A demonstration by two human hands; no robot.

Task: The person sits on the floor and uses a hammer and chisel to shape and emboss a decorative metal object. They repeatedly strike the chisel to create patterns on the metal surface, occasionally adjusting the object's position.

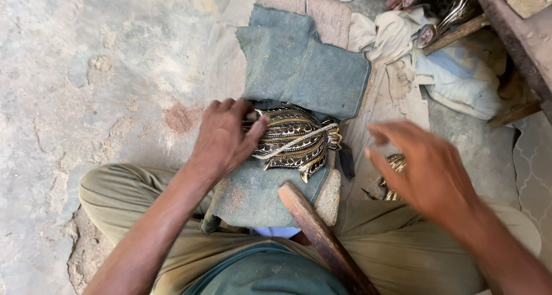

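Pressing down on an engraved metal piece [293, 140], the left hand [225, 140] is curling its fingers over the piece's left end, closed on it. The piece, dark with brass-coloured patterning and a pale cord across it, is lying on a grey-blue cloth pad [299, 65] draped over the person's lap and a block. The right hand [428, 171] is hovering open and blurred, fingers spread, holding nothing, just above a smaller patterned metal piece [395, 164] on the floor.

The piece is resting on soft, folded cloth, so it could be sliding or tipping off the pad if the left hand's hold is loosening. A wooden handle [322, 237] is lying across the lap, crowding the near edge. Crumpled rags [397, 42] and shiny metal pieces [443, 5] are cluttering the far right.
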